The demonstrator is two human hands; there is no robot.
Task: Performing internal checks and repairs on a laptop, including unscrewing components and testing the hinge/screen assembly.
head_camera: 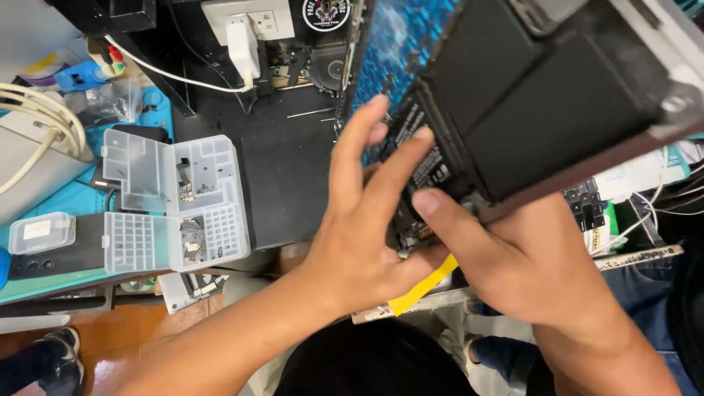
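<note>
Nearest, the right hand (535,271) gripped the opened laptop's (557,95) lower edge, tilting it up to expose the black battery cells. The left hand (367,227) pressed spread fingers on one. Beyond, a clear parts box (176,198) lay open by the tabletop's (286,161) near edge.

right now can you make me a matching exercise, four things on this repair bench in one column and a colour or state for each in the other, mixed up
Things:
1. compartment box
2. strip under the left hand
3. plug adapter
4. battery cells

Colour or state:
A. black
B. clear plastic, lid open
C. white, plugged into the socket
D. yellow

Pairs: 1-B, 2-D, 3-C, 4-A
</note>
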